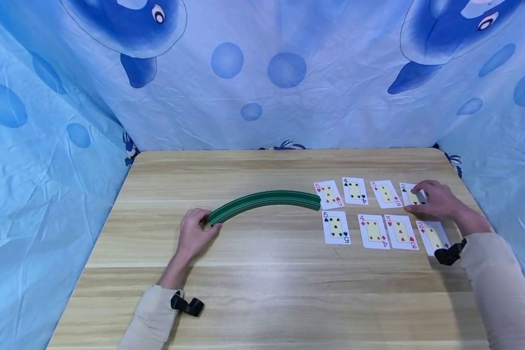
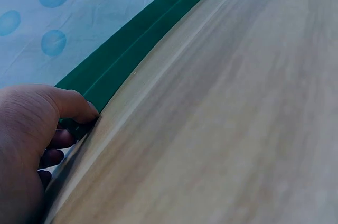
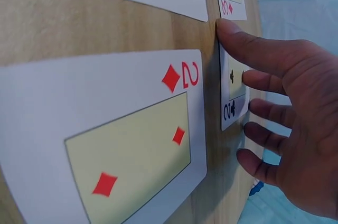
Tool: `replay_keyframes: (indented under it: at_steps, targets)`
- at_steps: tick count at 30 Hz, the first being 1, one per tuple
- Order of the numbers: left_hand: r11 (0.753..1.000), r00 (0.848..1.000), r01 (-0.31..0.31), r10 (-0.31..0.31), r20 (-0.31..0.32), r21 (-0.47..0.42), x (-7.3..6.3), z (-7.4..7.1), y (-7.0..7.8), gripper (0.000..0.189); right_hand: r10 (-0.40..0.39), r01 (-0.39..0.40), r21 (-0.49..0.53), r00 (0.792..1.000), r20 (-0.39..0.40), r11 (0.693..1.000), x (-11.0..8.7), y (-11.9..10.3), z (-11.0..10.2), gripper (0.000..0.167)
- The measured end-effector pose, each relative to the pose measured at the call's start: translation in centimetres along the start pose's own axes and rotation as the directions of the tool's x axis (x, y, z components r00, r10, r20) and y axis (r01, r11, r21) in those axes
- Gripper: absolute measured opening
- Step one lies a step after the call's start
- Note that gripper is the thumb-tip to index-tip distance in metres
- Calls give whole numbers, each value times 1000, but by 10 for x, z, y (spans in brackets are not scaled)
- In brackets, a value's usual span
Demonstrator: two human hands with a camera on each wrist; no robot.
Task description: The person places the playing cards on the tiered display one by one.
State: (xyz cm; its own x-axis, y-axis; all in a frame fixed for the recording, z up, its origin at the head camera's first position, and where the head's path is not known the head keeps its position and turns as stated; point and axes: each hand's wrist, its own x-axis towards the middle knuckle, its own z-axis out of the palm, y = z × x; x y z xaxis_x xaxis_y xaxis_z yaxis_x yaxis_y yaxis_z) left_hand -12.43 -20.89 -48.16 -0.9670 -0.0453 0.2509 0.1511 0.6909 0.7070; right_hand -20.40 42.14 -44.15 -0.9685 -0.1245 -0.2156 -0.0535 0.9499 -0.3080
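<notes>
A person's left hand (image 1: pixel 196 232) pinches the near end of a curved green track (image 1: pixel 262 197) lying on a wood-grain table (image 1: pixel 253 282), while the right hand (image 1: pixel 437 200) reaches across a two of clubs (image 1: pixel 408 194). Only the head view takes in the whole arc of the track, its far end reaching the left edge of a five of hearts (image 1: pixel 331 195), and both rows of cards, eight in all. The upper row continues with a black four (image 1: pixel 355 190) and a three of diamonds (image 1: pixel 386 194); below lie a black five (image 1: pixel 336 227), a four of diamonds (image 1: pixel 374 231), a three of hearts (image 1: pixel 401 232) and a two of diamonds (image 1: pixel 433 237).

The left wrist view shows the thumb laid along the track's end, fingers curled on the other side; no cards appear there. The right wrist view reveals what the head view partly hides: thumb and four fingers spread apart, the thumb beside the card's edge, the club pips plain. Whether the fingertips press the card, one cannot tell. A blue curtain (image 1: pixel 262 29) patterned with whales hangs behind.
</notes>
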Motion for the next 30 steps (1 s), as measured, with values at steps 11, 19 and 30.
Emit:
replay_keyframes:
  at_steps: [11, 19, 30]
  targets:
    - [1000, 999, 8, -8, -45, -2, 0, 0, 2, 26, 21, -21, -4, 999, 32, 1000, 3, -4, -5, 67]
    - [1000, 998, 31, -31, -54, -4, 1, 1, 4, 26, 33, -33, -1, 999, 38, 999, 6, -2, -4, 68]
    - [999, 997, 45, -45, -65, -6, 1, 3, 3, 26, 81, -81, 15, 997, 11, 997, 4, -2, -4, 92]
